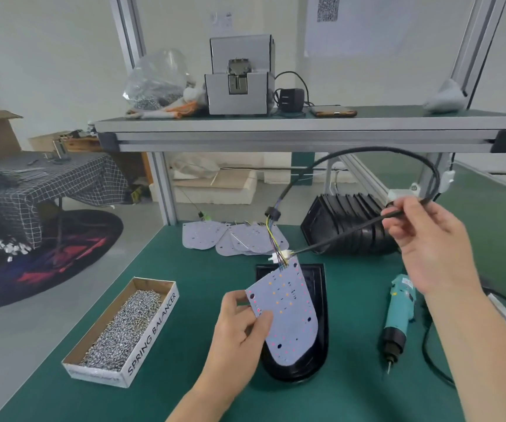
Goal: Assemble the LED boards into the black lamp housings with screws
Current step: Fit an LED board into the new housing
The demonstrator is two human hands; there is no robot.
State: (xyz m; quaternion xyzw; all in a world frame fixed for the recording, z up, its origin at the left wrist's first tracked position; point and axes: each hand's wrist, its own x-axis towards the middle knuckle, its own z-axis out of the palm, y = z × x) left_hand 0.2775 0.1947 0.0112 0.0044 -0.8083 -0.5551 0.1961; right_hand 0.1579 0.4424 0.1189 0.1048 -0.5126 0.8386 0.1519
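Nearest me, my left hand (242, 327) pinches the left edge of the LED board (288, 315), thumb on its face and fingers curled behind. The board hangs just over the black lamp housing (317, 287), which lies flat on the tabletop (184, 391) straight in front of me. This is what the next move turns on. The housing's long axis runs away from me, rounded end near and square end far. The board lies the same way round, rounded end toward me and wired end away. It is tipped up on my left side and twisted a little off the housing's line, so I judge it is not yet seated. My left hand is the nearer one and would have to square it and lower it in.

The box of screws (123, 327) sits to the left of the housing. The electric screwdriver (398, 312) lies to its right with its tip toward me, and neither hand touches it.

Further out and higher, my right hand (428, 245) pinches the black cable (337, 239) between thumb and fingertips. It holds the cable up, clear of the housing. The cable loops up and back down to the white connector (282, 257) at the board's far end.

Beyond lie the spare boards (236, 239) and, to their right, the stacked housings (346, 220).
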